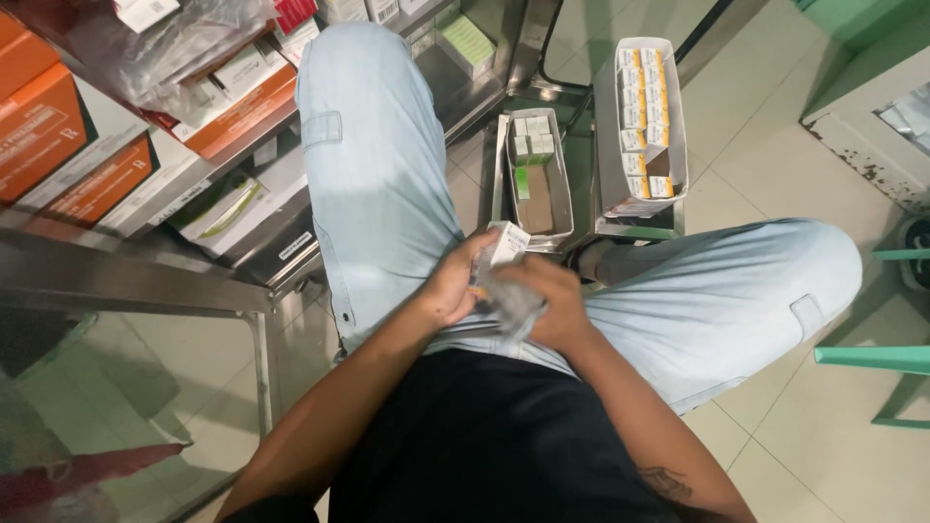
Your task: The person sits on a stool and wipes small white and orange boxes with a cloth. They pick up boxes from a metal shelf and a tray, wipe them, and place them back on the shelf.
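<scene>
Light blue denim jeans [387,174], faded, both legs; stitched seams down sides. Small patch pocket with flap on each leg: one near outer seam of left leg, other near knee of right leg. Black top [484,436] above jeans' waist, plain, no print seen. Forearms bare, no sleeves in view. Dark tattoo [668,481] on right forearm, beside top's edge; design too small to read.

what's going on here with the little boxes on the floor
A seated person holds a small white box in the left hand, while the right hand grips crumpled clear wrapping in their lap. Ahead on the floor stand two open trays: a nearly empty one and a full one.
</scene>
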